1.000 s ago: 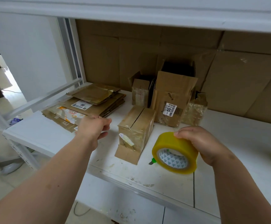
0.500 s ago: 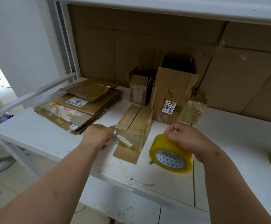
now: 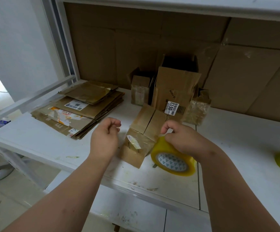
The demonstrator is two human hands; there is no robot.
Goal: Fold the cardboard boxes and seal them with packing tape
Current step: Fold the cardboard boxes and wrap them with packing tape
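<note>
Left hand (image 3: 105, 137) raised, fingers loosely curled; right hand (image 3: 185, 139) pinching, knuckles up.

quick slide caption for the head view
Right hand on a yellow tape roll beside a small folded box; left hand hovers nearby.

I judge this a small parcel-packing station: a white metal shelf bench (image 3: 35, 141) carries a stack of flattened cartons (image 3: 85, 113), reused shipping boxes with barcode labels (image 3: 174, 91) and yellow tape rolls (image 3: 172, 158); cardboard sheets (image 3: 152, 39) line the back.
</note>
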